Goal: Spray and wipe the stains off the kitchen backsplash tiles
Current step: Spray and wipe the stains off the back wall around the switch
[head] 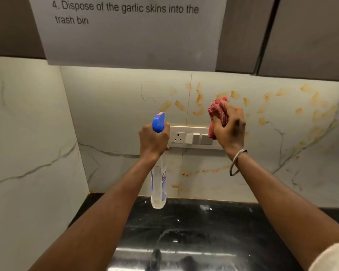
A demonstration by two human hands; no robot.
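Observation:
The backsplash tiles (114,106) are pale marble with grey veins. Orange-brown stains (199,106) smear the wall above and right of the switch panel, with more streaks (209,170) lower down. My left hand (155,140) grips a clear spray bottle (158,190) by its neck; the blue nozzle (158,122) points at the wall. My right hand (229,129) holds a crumpled red cloth (218,112) pressed against the tiles, just above the panel's right end. A bangle hangs on that wrist.
A cream switch panel with a socket (186,136) sits on the wall between my hands. A black glossy countertop (204,227) lies below. Dark upper cabinets (301,36) hang overhead, with a printed paper sheet (125,32) taped on them. A side wall (27,143) closes off the left.

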